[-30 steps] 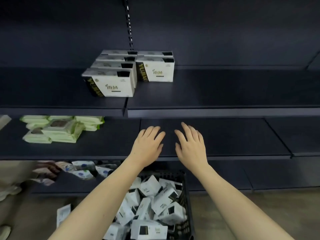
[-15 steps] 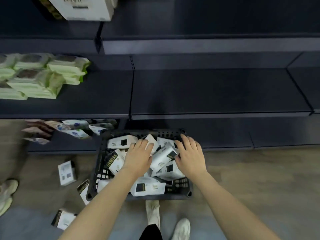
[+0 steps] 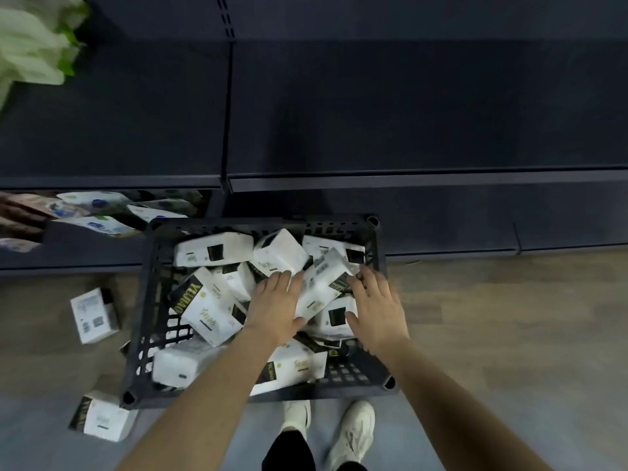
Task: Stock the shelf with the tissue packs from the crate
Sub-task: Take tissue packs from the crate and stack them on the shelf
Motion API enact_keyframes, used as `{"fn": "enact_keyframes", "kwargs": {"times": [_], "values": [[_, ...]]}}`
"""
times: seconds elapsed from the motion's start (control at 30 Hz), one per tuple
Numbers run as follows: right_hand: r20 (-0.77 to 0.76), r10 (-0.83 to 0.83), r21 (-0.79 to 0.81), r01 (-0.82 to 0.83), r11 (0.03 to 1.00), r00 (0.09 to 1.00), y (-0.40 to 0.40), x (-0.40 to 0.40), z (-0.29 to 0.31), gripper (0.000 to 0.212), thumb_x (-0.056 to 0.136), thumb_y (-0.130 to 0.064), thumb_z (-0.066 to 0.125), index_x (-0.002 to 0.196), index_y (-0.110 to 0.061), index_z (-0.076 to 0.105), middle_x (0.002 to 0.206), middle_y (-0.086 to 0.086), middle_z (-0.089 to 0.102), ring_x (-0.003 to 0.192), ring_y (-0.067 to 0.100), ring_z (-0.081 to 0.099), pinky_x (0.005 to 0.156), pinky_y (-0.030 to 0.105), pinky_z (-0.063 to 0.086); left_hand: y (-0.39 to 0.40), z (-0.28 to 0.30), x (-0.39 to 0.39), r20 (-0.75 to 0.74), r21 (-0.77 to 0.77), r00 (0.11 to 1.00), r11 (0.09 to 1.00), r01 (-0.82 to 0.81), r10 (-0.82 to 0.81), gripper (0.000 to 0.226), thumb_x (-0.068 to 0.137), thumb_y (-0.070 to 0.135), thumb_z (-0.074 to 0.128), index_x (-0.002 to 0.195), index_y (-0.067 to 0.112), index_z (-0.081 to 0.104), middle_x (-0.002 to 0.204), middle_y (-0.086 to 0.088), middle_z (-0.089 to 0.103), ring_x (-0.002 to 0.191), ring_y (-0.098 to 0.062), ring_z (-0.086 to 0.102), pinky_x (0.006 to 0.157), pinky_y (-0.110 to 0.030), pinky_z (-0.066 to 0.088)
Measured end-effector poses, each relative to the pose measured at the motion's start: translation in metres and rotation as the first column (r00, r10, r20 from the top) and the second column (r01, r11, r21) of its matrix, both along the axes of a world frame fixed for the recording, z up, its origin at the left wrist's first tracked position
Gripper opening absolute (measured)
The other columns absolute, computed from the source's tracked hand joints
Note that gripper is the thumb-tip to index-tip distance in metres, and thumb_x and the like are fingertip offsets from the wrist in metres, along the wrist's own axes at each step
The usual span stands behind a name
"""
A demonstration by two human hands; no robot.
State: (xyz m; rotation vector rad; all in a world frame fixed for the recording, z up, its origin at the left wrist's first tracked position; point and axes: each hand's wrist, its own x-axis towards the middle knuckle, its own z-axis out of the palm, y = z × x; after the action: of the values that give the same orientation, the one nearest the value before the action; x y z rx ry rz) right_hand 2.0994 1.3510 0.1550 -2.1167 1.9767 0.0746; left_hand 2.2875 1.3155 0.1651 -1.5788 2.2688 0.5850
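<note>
Within a second we had dropped our hands from the dark empty shelf (image 3: 407,107) into the black plastic crate (image 3: 146,300), starting another pick. Our left hand (image 3: 277,300) and right hand (image 3: 377,309), fingers spread and holding nothing, flanked a white tissue pack (image 3: 323,283) lying tilted atop the pile, its long axis running from near-left to far-right.

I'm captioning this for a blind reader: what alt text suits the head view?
Both hands, left hand and right hand, reach onto white tissue packs jumbled in a black crate on the floor before a dark shelf.
</note>
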Motion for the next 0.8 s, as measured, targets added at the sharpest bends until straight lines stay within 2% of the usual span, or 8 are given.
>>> {"fn": "enact_keyframes", "kwargs": {"times": [0.17,0.23,0.3,0.4,0.67,0.8], "values": [[0.001,-0.022,0.005,0.022,1.000,1.000,-0.009,-0.008,-0.028,0.064,0.065,-0.026,0.082,0.121,-0.007,0.057,0.131,0.016,0.053,0.118,0.035,0.052,0.091,0.047,0.050,-0.009,-0.039,-0.013,0.011,0.112,0.999,0.993,-0.036,0.035,0.099,0.085,0.045,0.063,0.150,0.017,-0.006,0.157,-0.008,0.007,0.144,-0.026,0.010,0.115,-0.037,0.012],[0.004,-0.028,0.006,0.027,1.000,1.000,-0.012,-0.010,-0.035,0.065,0.070,-0.027,0.078,0.126,-0.007,0.054,0.135,0.016,0.050,0.121,0.034,0.050,0.095,0.047,0.045,-0.010,-0.049,-0.019,0.003,0.142,0.998,0.988,-0.063,0.063,0.102,0.084,0.043,0.065,0.150,0.017,-0.009,0.157,-0.009,0.003,0.144,-0.027,0.009,0.116,-0.037,0.012],[0.023,-0.043,0.007,0.042,0.999,0.999,-0.013,-0.010,-0.042,0.064,0.074,-0.027,0.075,0.130,-0.008,0.051,0.137,0.015,0.048,0.123,0.033,0.048,0.097,0.047,0.043,-0.009,-0.056,-0.023,-0.025,0.131,0.995,0.987,-0.088,0.092,0.100,0.085,0.040,0.065,0.150,0.017,-0.008,0.155,-0.011,0.004,0.143,-0.028,0.012,0.115,-0.035,0.015],[0.002,-0.049,-0.023,0.049,0.999,0.999,-0.013,-0.010,-0.049,0.066,0.067,-0.029,0.080,0.124,-0.007,0.055,0.129,0.015,0.055,0.113,0.033,0.056,0.092,0.047,0.047,-0.006,-0.064,-0.029,-0.091,0.069,0.991,0.993,-0.092,0.098,0.096,0.085,0.038,0.064,0.149,0.017,-0.005,0.152,-0.010,0.009,0.138,-0.026,0.021,0.113,-0.033,0.022],[-0.046,-0.014,-0.151,0.007,0.989,0.999,-0.014,-0.010,-0.057,0.061,0.064,-0.032,0.080,0.115,-0.006,0.060,0.119,0.015,0.061,0.107,0.032,0.060,0.089,0.046,0.048,-0.003,-0.084,-0.041,-0.110,0.070,0.982,0.987,-0.146,0.153,0.098,0.085,0.034,0.062,0.149,0.015,-0.011,0.153,-0.011,0.009,0.139,-0.028,0.019,0.113,-0.036,0.027],[-0.042,-0.018,-0.146,0.012,0.989,0.999,-0.012,-0.009,-0.061,0.061,0.067,-0.030,0.078,0.119,-0.005,0.059,0.123,0.016,0.059,0.111,0.033,0.058,0.092,0.048,0.047,0.000,-0.091,-0.045,-0.148,0.066,0.970,0.980,-0.186,0.194,0.089,0.086,0.029,0.063,0.149,0.010,0.003,0.153,-0.012,0.015,0.140,-0.026,0.021,0.113,-0.034,0.026]]}}
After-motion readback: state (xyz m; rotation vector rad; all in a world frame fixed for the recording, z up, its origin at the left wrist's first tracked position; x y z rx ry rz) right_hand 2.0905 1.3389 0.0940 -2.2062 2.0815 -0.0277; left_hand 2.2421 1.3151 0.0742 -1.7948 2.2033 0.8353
